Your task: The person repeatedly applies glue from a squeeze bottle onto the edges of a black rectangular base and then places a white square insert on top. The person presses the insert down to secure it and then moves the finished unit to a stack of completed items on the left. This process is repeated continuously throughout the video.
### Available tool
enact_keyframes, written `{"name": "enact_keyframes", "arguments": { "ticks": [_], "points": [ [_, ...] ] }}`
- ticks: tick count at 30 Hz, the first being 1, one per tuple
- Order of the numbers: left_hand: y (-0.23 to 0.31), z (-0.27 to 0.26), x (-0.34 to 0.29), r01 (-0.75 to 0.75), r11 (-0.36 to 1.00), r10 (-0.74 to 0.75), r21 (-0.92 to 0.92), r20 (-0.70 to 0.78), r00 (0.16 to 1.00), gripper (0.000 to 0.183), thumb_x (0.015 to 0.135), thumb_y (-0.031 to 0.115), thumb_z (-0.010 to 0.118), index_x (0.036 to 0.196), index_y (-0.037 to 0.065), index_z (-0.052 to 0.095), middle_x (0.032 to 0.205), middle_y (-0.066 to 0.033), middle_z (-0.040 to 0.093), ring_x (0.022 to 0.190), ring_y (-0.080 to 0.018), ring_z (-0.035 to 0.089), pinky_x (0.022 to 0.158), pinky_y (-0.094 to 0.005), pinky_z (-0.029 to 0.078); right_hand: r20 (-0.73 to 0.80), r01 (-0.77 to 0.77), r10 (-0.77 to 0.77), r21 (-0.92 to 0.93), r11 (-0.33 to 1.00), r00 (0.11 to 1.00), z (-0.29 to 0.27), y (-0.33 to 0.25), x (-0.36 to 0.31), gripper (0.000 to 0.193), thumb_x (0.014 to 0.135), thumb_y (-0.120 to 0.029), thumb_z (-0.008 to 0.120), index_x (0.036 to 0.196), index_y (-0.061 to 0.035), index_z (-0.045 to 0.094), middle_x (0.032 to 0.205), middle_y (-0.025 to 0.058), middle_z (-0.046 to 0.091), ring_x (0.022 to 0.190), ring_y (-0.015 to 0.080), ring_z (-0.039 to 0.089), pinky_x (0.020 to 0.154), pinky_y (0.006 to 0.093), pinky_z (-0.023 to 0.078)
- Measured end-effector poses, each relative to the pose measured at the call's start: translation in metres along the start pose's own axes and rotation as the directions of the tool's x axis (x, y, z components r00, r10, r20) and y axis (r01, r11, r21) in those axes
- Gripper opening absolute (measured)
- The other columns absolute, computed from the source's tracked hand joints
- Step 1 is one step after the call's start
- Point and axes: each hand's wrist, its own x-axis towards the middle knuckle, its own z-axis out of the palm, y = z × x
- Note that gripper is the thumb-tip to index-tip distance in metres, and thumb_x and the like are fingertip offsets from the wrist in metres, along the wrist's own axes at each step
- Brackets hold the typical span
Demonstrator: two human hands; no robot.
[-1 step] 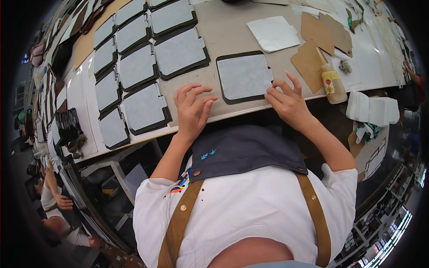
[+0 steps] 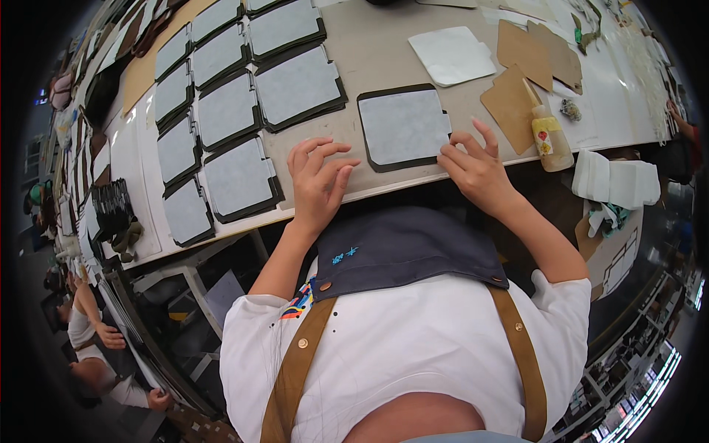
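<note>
Plainly bare tabletop beyond grey panel, hands by near corners.

Right side of worktop: several brown card pieces, lying close together. Squeeze bottle, yellow label, narrow nozzle, near the front edge; small crumpled lump just beside it. Beyond that edge, right: white pads, grouped in blocks. Far left: bundle of thin dark strips. Lower left: co-worker in white top. Lower right: bright strip lights.
</note>
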Motion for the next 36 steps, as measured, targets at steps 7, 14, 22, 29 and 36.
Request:
{"name": "enact_keyframes", "arguments": {
  "ticks": [7, 14, 22, 29, 36],
  "points": [
    [-0.0009, 0.0005, -0.0007, 0.003, 1.000, -0.004, -0.008, -0.011, 1.000, 0.018, 0.097, 0.019, 0.062, 0.094, 0.010, 0.078, 0.112, -0.0033, 0.070, 0.119, -0.0291, 0.054, 0.106, -0.0449, 0.033, 0.016, 0.005, -0.004, -0.055, 0.998, 1.000, -0.0005, -0.0036, 0.0012, 0.005, 0.075, -0.007, 0.067, 0.077, -0.0088, 0.063, 0.090, -0.0003, 0.060, 0.106, 0.0159, 0.061, 0.123, 0.0487, 0.021],
    [-0.0017, 0.0005, -0.0010, 0.002, 1.000, -0.002, -0.003, -0.023, 1.000, 0.018, 0.096, 0.018, 0.062, 0.093, 0.009, 0.078, 0.110, -0.0033, 0.070, 0.118, -0.0288, 0.055, 0.106, -0.0444, 0.034, 0.023, 0.006, -0.005, -0.049, 0.999, 1.000, -0.0019, -0.0038, 0.0013, 0.004, 0.076, -0.007, 0.067, 0.077, -0.0087, 0.063, 0.090, 0.0000, 0.060, 0.106, 0.0157, 0.061, 0.123, 0.0481, 0.023],
    [-0.0015, 0.0007, -0.0007, -0.003, 1.000, 0.003, -0.008, -0.043, 0.999, 0.018, 0.096, 0.017, 0.062, 0.092, 0.009, 0.077, 0.109, -0.0039, 0.071, 0.116, -0.0286, 0.056, 0.106, -0.0446, 0.034, 0.044, 0.022, -0.018, -0.094, 0.995, 0.999, -0.0012, -0.0078, 0.0013, 0.003, 0.077, -0.009, 0.066, 0.078, -0.0095, 0.063, 0.091, 0.0000, 0.060, 0.106, 0.0154, 0.061, 0.122, 0.0473, 0.022],
    [-0.0028, 0.0012, -0.0018, 0.001, 0.999, -0.004, -0.034, -0.066, 0.998, 0.010, 0.092, 0.017, 0.067, 0.092, 0.012, 0.076, 0.108, -0.0017, 0.070, 0.114, -0.0265, 0.058, 0.109, -0.0487, 0.033, 0.034, 0.017, -0.013, -0.098, 0.995, 0.999, 0.0016, -0.0061, 0.0002, 0.006, 0.077, -0.009, 0.066, 0.083, -0.0087, 0.065, 0.093, -0.0001, 0.061, 0.107, 0.0149, 0.060, 0.121, 0.0470, 0.023],
    [-0.0039, 0.0013, -0.0022, -0.004, 0.999, 0.001, -0.033, -0.068, 0.998, 0.010, 0.092, 0.016, 0.067, 0.093, 0.012, 0.076, 0.106, -0.0015, 0.070, 0.113, -0.0262, 0.058, 0.109, -0.0485, 0.033, 0.024, 0.012, -0.010, -0.073, 0.997, 1.000, 0.0023, -0.0057, -0.0006, 0.005, 0.077, -0.009, 0.066, 0.082, -0.0091, 0.065, 0.092, -0.0001, 0.061, 0.107, 0.0148, 0.061, 0.121, 0.0470, 0.023]
  ]
}}
